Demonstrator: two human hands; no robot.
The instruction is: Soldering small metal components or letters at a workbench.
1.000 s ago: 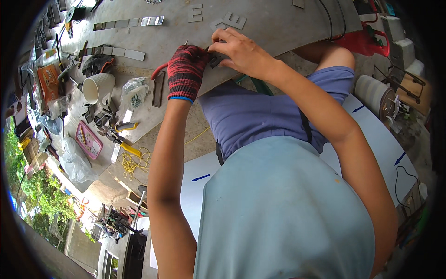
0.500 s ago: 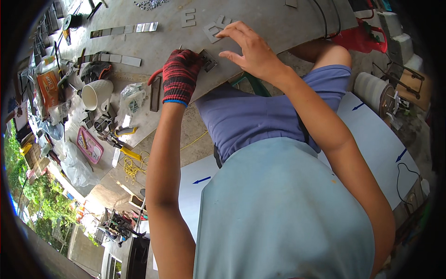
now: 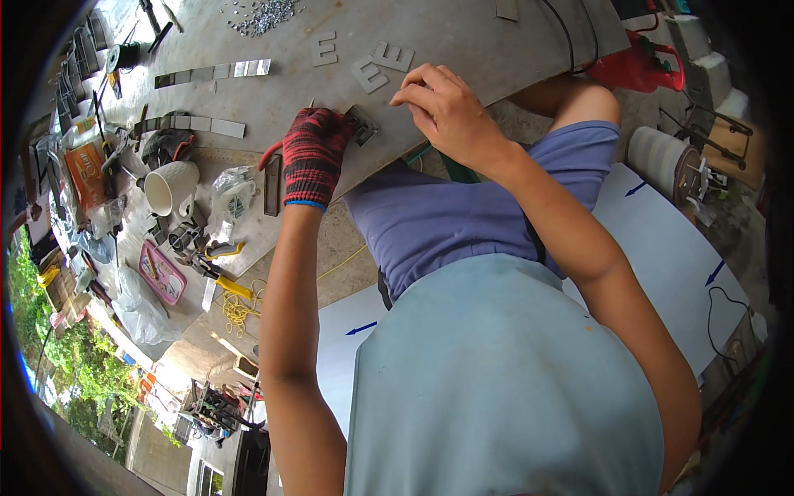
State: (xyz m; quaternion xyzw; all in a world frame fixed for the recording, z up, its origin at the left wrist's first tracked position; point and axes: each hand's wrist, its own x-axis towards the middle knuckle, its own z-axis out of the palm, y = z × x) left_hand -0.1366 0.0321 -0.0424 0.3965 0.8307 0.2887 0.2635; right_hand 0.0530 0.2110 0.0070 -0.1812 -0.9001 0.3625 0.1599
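My left hand (image 3: 317, 155), in a red and black striped knit glove, is closed at the table edge. A curved red handle (image 3: 269, 155) sticks out on its left side and a thin metal tip above it; the rest of that tool is hidden in the glove. Touching the glove's right side is a small grey metal piece with cut-outs (image 3: 362, 124). My bare right hand (image 3: 453, 107) hovers right of this piece, its fingers bent and thumb and fingertips drawn together. Whether anything small is between them is hidden. Beyond lie several flat letter-shaped metal pieces (image 3: 370, 74).
Metal strips (image 3: 213, 73) and a heap of small shiny bits (image 3: 265, 16) lie on the grey table (image 3: 273, 103). At left stand a white mug (image 3: 171, 188), a pink tray (image 3: 163, 273), yellow-handled pliers (image 3: 223, 250) and plastic bags. A black cable (image 3: 566, 33) crosses the far right.
My right hand has come down slightly and its spread fingers have drawn together. The gloved left hand stays beside the metal piece. The whole view has shifted a little.
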